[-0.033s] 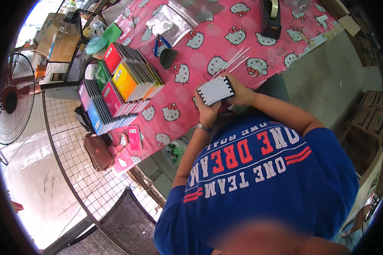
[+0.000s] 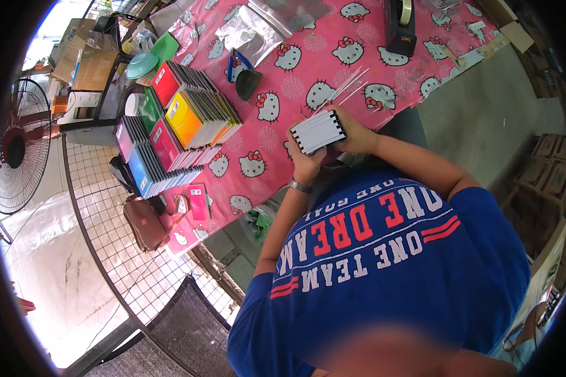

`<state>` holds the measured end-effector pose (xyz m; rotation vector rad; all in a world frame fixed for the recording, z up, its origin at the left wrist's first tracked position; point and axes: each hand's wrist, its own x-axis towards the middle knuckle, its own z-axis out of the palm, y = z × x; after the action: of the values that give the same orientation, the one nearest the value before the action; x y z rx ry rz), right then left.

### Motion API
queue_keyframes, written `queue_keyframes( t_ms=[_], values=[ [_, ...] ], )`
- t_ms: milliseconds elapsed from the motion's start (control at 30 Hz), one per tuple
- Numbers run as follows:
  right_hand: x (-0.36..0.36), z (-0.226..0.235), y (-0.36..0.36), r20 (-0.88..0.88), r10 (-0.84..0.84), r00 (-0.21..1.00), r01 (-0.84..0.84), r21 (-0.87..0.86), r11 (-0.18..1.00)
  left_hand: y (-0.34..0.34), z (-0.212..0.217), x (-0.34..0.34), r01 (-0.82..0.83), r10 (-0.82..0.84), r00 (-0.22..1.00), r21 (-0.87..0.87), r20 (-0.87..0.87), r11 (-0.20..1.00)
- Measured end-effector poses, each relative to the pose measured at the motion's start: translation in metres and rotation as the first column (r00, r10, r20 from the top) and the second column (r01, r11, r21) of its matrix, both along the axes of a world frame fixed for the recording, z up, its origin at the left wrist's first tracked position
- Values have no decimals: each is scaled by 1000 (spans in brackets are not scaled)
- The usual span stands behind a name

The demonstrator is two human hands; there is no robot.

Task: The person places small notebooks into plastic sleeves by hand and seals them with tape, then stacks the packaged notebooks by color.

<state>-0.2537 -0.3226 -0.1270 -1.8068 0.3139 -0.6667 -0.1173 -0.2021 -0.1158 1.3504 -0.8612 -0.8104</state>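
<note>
Between my two hands is a stack of small spiral notebooks [image 2: 319, 132], its white page edges facing up and black coil bindings showing along two opposite sides. My left hand [image 2: 307, 162] is closed round the near left side, its thumb against the page edges. Gripping the far right side, my right hand [image 2: 355, 132] has its fingers partly hidden by the stack. Both hands are held over the table's near edge, close to my body. Beyond the stack, several thin white sticks or wires [image 2: 349, 87] lie on the pink patterned tablecloth [image 2: 283, 135].
Piles of coloured spiral notebooks [image 2: 188, 122] stand at the left, with a single pink notebook [image 2: 199, 202] and a brown bag [image 2: 144, 224] nearby. Farther back lie blue-handled cutters [image 2: 240, 61], a dark scoop-like piece [image 2: 248, 85], clear plastic bags [image 2: 250, 34] and a tape dispenser [image 2: 399, 31].
The page edges in the stack show more dark gaps and look slightly fanned. My hands keep almost the same place and grip.
</note>
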Motion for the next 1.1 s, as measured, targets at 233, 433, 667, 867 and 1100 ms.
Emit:
queue_keyframes(
  t_ms=[233,433,667,867,1100],
  values=[
    [-10,98,-20,-68,-42,997,11,-395,919,-4,-5,11,117,-114,984,13,-135,993],
    [14,93,6,-299,-286,910,-26,-731,682,2,0,8,-62,54,980,36,189,997],
    [1,102,-13,-349,-234,907,-62,-663,746,40,-11,-16,8,65,508,-80,859,997],
    [-58,121,-38,-209,-569,795,276,-711,647,-11,7,-14,299,-338,416,224,844,928],
    [-80,99,-29,-273,-549,790,211,-720,661,-52,-2,11,19,-256,318,264,913,964]
  ],
)
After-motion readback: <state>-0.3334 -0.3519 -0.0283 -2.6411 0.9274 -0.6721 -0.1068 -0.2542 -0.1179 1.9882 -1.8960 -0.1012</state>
